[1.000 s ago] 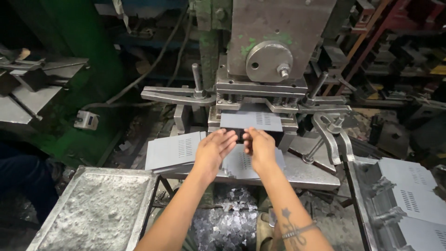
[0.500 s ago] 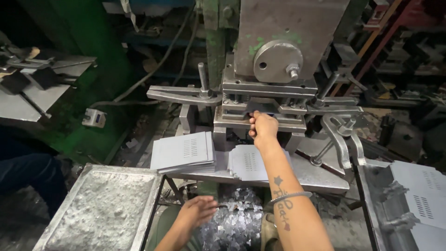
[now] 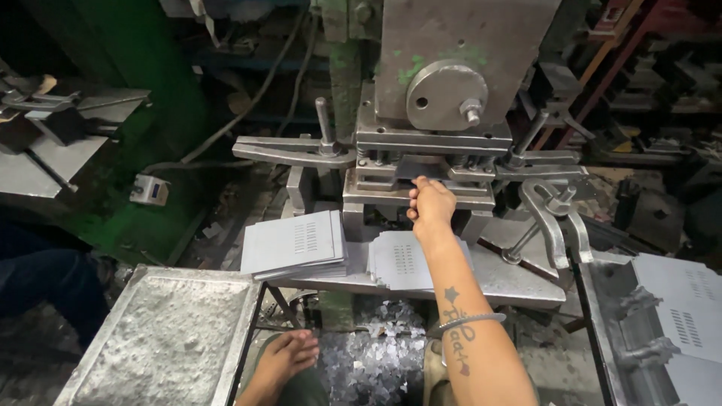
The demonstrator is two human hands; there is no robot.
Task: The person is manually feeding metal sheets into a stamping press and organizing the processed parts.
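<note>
Here your right hand (image 3: 430,204) reaches straight ahead, fingers curled on the sheet in the press die (image 3: 418,183), while your left hand (image 3: 289,355) rests released on your lap, far nearer you.

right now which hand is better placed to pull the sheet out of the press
Right. The right hand is already at the press die opening, fingers on the sheet there; the left hand rests low, apart from the press.

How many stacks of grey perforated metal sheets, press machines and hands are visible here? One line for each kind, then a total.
Stacks of perforated sheets: 3
Press machine: 1
Hands: 2, left hand, right hand
Total: 6
</note>
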